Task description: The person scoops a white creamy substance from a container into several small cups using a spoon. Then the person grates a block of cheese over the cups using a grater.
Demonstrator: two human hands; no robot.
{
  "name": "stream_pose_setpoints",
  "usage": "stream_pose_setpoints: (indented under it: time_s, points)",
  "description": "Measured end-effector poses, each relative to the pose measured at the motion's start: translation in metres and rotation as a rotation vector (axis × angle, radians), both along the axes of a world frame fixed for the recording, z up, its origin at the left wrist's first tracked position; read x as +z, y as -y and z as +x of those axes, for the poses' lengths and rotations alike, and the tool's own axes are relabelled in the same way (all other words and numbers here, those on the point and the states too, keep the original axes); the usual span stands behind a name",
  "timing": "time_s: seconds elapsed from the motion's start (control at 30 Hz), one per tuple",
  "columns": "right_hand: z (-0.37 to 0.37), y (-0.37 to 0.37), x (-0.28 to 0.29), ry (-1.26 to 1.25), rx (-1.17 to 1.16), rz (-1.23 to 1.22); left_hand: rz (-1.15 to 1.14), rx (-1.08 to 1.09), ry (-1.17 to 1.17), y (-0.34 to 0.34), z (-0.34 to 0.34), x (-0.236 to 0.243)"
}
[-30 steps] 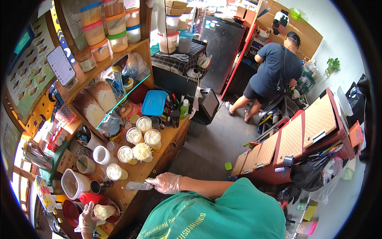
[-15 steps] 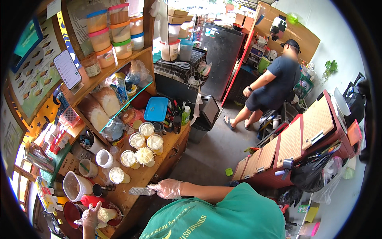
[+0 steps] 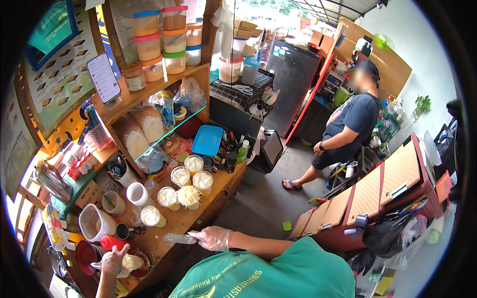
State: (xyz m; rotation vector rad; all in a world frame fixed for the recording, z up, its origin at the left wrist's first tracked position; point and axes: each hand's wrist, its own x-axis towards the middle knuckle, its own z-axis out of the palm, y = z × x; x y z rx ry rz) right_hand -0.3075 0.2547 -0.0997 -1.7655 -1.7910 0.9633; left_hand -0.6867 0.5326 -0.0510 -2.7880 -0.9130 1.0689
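My right hand [image 3: 214,238], in a clear plastic glove, is closed on the handle of a flat metal grater [image 3: 180,239], held level past the counter's front edge. At lower left my left hand [image 3: 113,261], also gloved, has its fingers spread. It is beside a pale, rounded item topped with shreds [image 3: 132,262] in a red bowl [image 3: 145,259]; whether they touch, I cannot tell. Several clear cups of white cream stand on the wooden counter, among them a near cup [image 3: 151,216]. One cup is heaped with grated cheese [image 3: 189,196].
A clear square tub [image 3: 95,223], white cups [image 3: 137,193] and a dark measuring cup [image 3: 122,230] crowd the counter's left side. Behind are a blue-lidded box [image 3: 207,140] and a propped phone [image 3: 104,79]. A person in dark clothes [image 3: 350,121] stands beyond a black bin [image 3: 266,154].
My view has shifted, so the counter and shelf sit farther right. The fingers of my left hand have spread upward. The other person has turned and moved their arm; the grater stays in my right hand.
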Motion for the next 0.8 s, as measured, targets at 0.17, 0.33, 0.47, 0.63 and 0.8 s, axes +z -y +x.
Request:
stream_pose_setpoints:
  time_s: [0.17, 0.33, 0.47, 0.63, 0.8]
  points:
    - [0.0, -0.002, -0.001, -0.014, -0.009, -0.016, 0.026, -0.025, 0.032, -0.008, -0.011, -0.021]
    - [-0.001, -0.003, -0.002, -0.017, 0.013, -0.016, 0.005, 0.025, 0.028, -0.006, -0.009, -0.007]
    - [-0.002, -0.004, -0.002, 0.002, 0.026, -0.009, -0.024, 0.016, 0.147, -0.003, -0.016, 0.02]
    - [0.0, -0.005, -0.002, -0.016, 0.006, 0.005, -0.221, 0.327, 0.934, 0.003, -0.05, 0.0]
    - [-0.005, -0.003, -0.003, -0.025, -0.023, 0.013, -0.616, 0.971, 1.496, 0.024, -0.086, -0.045]
